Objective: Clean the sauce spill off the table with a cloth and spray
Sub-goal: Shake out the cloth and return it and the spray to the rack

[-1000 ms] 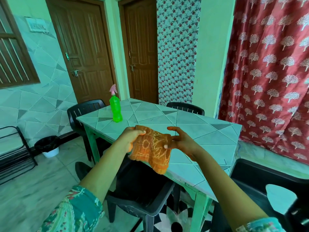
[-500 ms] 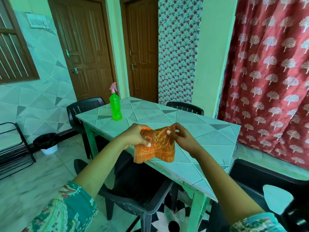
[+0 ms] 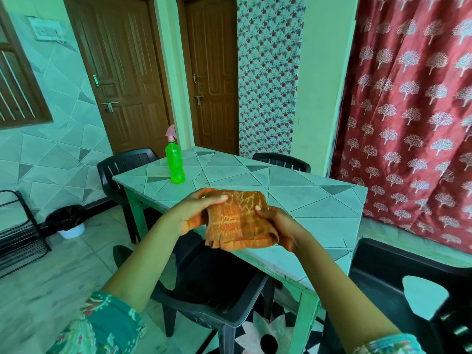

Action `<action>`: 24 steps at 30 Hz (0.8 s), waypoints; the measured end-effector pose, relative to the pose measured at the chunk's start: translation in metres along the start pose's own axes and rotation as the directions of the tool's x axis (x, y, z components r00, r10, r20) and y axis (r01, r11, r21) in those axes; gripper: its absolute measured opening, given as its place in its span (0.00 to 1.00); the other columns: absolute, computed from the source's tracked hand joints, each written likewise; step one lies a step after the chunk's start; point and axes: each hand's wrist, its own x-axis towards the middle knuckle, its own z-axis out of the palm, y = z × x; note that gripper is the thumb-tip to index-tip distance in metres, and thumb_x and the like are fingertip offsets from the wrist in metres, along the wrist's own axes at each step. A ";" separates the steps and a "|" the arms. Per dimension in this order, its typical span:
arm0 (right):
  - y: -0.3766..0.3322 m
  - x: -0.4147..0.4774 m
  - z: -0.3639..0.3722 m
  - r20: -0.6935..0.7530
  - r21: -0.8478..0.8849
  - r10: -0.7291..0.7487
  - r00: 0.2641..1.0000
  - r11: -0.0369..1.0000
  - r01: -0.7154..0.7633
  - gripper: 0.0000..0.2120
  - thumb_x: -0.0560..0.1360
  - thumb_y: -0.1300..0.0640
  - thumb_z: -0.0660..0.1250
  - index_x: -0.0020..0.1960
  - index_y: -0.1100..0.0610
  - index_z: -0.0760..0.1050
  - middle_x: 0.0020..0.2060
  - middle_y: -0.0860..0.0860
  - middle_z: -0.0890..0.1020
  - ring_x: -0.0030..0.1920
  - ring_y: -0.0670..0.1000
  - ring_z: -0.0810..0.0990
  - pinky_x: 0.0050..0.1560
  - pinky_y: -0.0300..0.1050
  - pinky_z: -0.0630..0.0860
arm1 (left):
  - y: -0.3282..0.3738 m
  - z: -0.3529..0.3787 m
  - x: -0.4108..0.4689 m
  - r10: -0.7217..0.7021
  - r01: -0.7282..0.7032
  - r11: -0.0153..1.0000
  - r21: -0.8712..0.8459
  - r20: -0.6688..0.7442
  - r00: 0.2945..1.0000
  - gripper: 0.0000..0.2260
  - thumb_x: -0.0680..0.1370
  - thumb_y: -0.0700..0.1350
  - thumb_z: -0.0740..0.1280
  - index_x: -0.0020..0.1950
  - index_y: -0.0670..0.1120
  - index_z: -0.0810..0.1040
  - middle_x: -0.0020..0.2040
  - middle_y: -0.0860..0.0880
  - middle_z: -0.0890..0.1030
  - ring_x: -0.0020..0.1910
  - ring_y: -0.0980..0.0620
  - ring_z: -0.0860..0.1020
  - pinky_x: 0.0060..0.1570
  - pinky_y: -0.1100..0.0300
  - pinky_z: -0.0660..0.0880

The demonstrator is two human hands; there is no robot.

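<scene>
Over a tiled table (image 3: 306, 198) showing no sauce, our left hand (image 3: 194, 210) and right hand (image 3: 278, 226) clutch the folded orange cloth (image 3: 237, 221); wiping looks done.

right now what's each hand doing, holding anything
Left hand: grips the left side of the orange cloth.
Right hand: grips the right side of the same cloth.

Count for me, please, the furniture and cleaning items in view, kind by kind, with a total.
black chairs: 4
table: 1
green spray bottle: 1
orange cloth: 1
waste bin: 1
Total: 8
</scene>
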 end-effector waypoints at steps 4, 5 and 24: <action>-0.001 0.003 0.000 -0.001 0.014 -0.048 0.999 0.999 0.048 0.09 0.76 0.54 0.64 0.54 0.57 0.75 0.44 0.55 0.84 0.44 0.54 0.84 0.43 0.47 0.81 | -0.026 -0.013 0.003 -0.085 0.098 0.992 -0.077 0.153 0.985 0.49 0.45 0.52 0.85 0.63 0.44 0.74 0.53 0.45 0.83 0.55 0.47 0.80 0.48 0.54 0.77; -0.001 0.004 0.000 0.004 0.002 -0.043 0.999 0.999 0.043 0.09 0.76 0.55 0.64 0.53 0.57 0.75 0.43 0.55 0.84 0.43 0.54 0.84 0.42 0.46 0.81 | -0.032 -0.012 0.004 -0.091 0.109 0.989 -0.103 0.165 0.982 0.50 0.44 0.51 0.85 0.64 0.43 0.73 0.54 0.44 0.83 0.56 0.46 0.80 0.48 0.53 0.77; 0.008 0.085 -0.048 -0.001 -0.246 -0.029 1.000 0.969 0.028 0.23 0.77 0.54 0.65 0.70 0.53 0.66 0.59 0.49 0.75 0.60 0.49 0.72 0.65 0.46 0.65 | -0.065 0.022 0.057 -0.198 -0.016 0.870 -0.493 -0.379 0.904 0.31 0.64 0.39 0.75 0.66 0.45 0.71 0.56 0.39 0.80 0.52 0.40 0.79 0.41 0.48 0.78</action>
